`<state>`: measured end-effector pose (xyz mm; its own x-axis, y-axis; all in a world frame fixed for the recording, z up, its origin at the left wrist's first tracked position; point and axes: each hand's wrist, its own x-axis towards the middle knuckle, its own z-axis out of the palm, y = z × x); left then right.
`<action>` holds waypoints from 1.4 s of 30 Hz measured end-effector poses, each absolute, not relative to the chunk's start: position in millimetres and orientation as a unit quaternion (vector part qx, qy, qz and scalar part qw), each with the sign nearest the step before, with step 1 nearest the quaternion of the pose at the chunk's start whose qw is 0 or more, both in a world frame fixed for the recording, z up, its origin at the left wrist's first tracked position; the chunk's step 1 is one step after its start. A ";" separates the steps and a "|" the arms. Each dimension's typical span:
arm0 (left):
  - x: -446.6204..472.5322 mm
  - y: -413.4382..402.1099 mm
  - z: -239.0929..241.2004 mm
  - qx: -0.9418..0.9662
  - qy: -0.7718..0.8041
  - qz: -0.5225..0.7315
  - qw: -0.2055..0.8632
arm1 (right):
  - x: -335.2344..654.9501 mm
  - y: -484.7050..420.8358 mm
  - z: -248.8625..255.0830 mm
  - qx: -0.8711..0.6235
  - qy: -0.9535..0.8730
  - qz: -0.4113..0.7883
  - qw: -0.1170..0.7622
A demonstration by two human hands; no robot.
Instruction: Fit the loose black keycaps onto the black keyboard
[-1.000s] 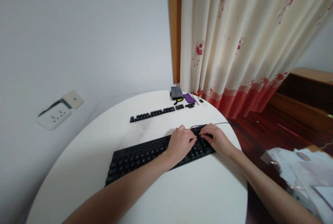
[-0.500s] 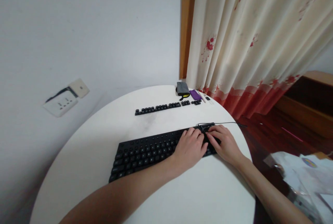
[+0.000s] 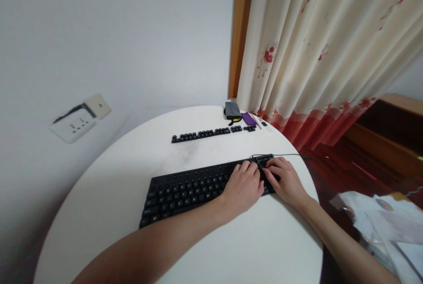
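Observation:
A black keyboard (image 3: 185, 191) lies slantwise on the white round table (image 3: 280, 244). Bent over its right-hand part is my left hand (image 3: 243, 185), fingers curled onto the keys and thumb pointing to the right. My right hand (image 3: 286, 180) rests at the keyboard's right end, with thumb and forefinger drawn close together over the number keys. Whatever may lie between those fingertips is too small to make out. Beyond the keyboard, loose black keycaps (image 3: 211, 133) stand in a row, split into groups. The keyboard's top strip shows spots without caps.
A grey pouch (image 3: 233, 111), a purple cloth (image 3: 248, 119) and small slim items lie at the table's back right. A thin cable (image 3: 287, 155) runs off the right edge. Curtains (image 3: 280, 55) hang behind. White plastic bags (image 3: 373, 218) sit at the right, beside the table.
The view has shifted slightly. Both hands stay at the right part of the keyboard, with only slight finger movement. The keycap row stays as it was.

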<state>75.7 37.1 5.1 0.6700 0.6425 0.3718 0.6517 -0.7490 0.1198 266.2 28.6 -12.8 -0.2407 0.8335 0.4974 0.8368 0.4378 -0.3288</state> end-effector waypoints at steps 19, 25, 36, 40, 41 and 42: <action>73.9 43.3 -1.8 -0.878 -0.383 -0.274 -0.085 | 279.1 143.7 5.0 -0.586 -0.754 -0.065 0.289; 72.6 43.1 -0.4 -0.875 -0.388 -0.275 -0.098 | 271.7 192.3 -1.0 -0.621 -0.763 -0.083 0.163; 73.0 42.0 0.5 -0.872 -0.390 -0.277 -0.103 | 262.8 196.1 -2.6 -0.618 -0.775 -0.086 0.105; 72.6 41.1 -0.2 -0.869 -0.393 -0.282 -0.105 | 256.8 183.0 0.6 -0.592 -0.796 -0.071 0.104; 72.7 40.5 -0.3 -0.868 -0.394 -0.284 -0.107 | 254.7 178.1 1.0 -0.581 -0.804 -0.066 0.108; 72.9 40.0 0.0 -0.866 -0.394 -0.287 -0.109 | 252.4 172.5 1.3 -0.571 -0.811 -0.062 0.113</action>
